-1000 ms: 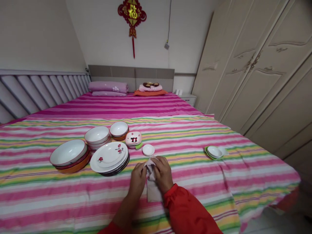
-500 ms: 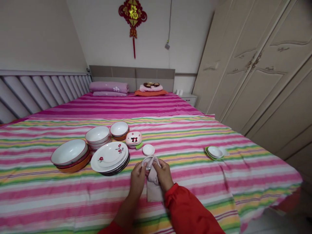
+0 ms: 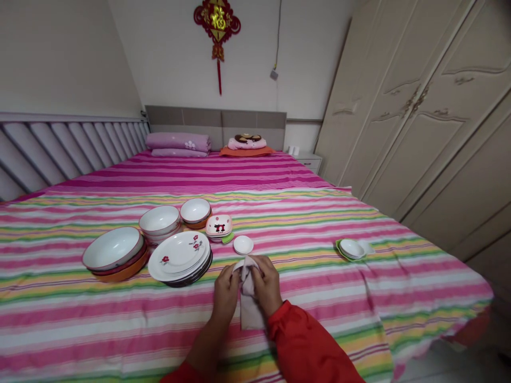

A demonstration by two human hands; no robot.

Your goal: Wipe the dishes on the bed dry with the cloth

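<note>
My left hand [image 3: 226, 289] is closed at the edge of a small white dish, which the cloth now mostly covers. My right hand [image 3: 266, 283] grips a pale pinkish-grey cloth [image 3: 251, 313], bunched at the top and hanging down between my wrists. Just beyond my hands a small white dish [image 3: 243, 244] rests on the striped sheet. To the left stands a stack of plates [image 3: 181, 255], the top one white with red flowers. Behind it is a stack of squarish bowls [image 3: 219, 225] with a red and black picture.
Stacked large bowls [image 3: 114, 250], mid-sized bowls [image 3: 159, 220] and smaller bowls [image 3: 195, 210] stand at the left. Small dishes [image 3: 352, 248] in a green-rimmed one lie far right. Folded bedding [image 3: 178, 142] sits by the headboard [image 3: 199, 119]; a wardrobe [image 3: 419, 133] rises at the right.
The cloth has been drawn over the dish in my hands, so its white rim no longer shows clearly. My right fingers have shifted up and over it. The stacks stay put.
</note>
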